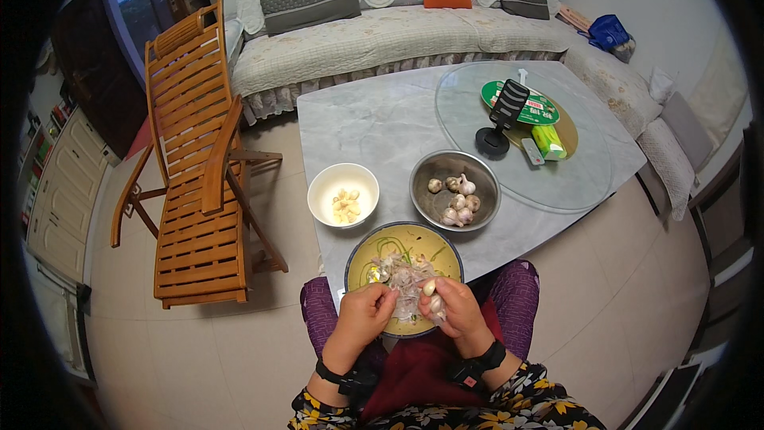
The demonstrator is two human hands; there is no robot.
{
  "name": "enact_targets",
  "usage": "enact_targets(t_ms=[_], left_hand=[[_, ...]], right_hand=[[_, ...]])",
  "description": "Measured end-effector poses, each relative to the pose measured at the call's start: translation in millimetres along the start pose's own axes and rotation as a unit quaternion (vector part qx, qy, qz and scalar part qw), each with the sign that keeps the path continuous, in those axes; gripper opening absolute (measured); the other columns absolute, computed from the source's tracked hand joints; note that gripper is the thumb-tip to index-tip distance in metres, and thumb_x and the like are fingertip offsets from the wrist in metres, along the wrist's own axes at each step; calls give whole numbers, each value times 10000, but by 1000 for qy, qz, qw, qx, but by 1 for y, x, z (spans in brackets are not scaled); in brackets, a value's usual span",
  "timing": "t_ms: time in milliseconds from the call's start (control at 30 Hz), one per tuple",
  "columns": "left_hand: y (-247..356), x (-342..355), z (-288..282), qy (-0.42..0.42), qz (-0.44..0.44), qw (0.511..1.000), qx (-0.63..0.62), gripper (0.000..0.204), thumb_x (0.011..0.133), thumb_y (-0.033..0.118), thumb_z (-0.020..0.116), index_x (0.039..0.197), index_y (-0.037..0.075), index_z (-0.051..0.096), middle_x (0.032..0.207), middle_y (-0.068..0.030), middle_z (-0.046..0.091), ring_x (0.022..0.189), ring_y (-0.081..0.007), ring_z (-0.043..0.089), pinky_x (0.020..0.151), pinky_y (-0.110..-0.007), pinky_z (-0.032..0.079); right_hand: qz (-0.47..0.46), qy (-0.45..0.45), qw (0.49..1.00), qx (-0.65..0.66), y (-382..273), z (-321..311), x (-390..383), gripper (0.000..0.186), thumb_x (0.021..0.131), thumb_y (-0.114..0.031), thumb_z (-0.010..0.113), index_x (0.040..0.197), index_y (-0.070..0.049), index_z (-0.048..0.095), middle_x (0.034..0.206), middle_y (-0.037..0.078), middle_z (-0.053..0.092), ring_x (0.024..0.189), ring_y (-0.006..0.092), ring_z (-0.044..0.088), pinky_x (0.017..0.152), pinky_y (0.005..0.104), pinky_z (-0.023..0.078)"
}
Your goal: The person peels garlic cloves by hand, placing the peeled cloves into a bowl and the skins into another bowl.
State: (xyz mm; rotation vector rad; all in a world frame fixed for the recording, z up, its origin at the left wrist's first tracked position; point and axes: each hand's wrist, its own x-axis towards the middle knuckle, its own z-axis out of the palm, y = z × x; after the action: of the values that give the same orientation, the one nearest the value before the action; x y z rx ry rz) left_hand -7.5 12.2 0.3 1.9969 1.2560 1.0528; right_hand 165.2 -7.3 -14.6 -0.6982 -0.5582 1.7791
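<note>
Garlic peeling fills the near edge of the marble tabletop [374, 123], where we see both hands working over a yellow-lined bowl [403, 248] heaped with papery garlic skins [407, 280]. Our right hand [454, 309] is closed around a pale garlic clove [430, 287], pinched at the fingertips just above the bowl's near rim. Our left hand [366, 312] is curled shut too, its fingertips tugging at a wisp of skin just beside the clove. Both wrists carry black bands. Behind the bowl, toward the table's left edge, stands a white bowl [343, 194] with peeled cloves in it; to its right sits a steel bowl [454, 189] holding unpeeled garlic bulbs [458, 201]. Farther back, a round glass turntable [525, 135] carries a black brush-like tool and a green packet. A wooden lounge chair [195, 159] stands left of the table.
</note>
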Motion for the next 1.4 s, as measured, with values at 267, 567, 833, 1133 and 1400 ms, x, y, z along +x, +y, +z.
enact_targets(t_ms=[267,567,833,1133,1400], left_hand=[[32,8,-1,-36,-6,992,-117,276,728,42,581,997,1,535,839,-118,559,635,-183,562,549,-243,448],[12,23,-17,17,41,998,-43,265,751,87,566,1006,23,542,762,-127,565,597,-205,566,540,-272,455],[-20,72,-41,105,-75,992,-1,336,788,94,533,1084,-48,459,674,-40,575,588,-68,508,531,-212,425],[20,25,2,46,74,996,-26,238,709,47,603,938,2,555,782,-88,556,580,-142,541,517,-232,438],[13,15,15,23,-17,994,-106,176,741,29,574,911,-10,556,742,-55,556,605,-107,536,545,-213,437]], right_hand=[[6,-5,996,-91,3,5,9,179,868,-186,454,886,-18,511,704,21,528,602,84,499,561,197,414],[20,-47,981,-186,-8,30,34,149,866,-173,454,872,-30,494,741,21,533,614,85,509,559,200,420],[-44,8,999,-10,-13,52,72,223,887,-197,392,957,0,472,850,94,540,717,166,547,620,265,451],[-36,12,998,58,4,31,48,361,912,-258,288,1042,38,447,1052,137,485,951,215,486,819,346,408],[-42,-4,998,41,0,22,26,316,893,-140,340,1132,55,406,1115,131,458,1002,196,460,853,317,389]])
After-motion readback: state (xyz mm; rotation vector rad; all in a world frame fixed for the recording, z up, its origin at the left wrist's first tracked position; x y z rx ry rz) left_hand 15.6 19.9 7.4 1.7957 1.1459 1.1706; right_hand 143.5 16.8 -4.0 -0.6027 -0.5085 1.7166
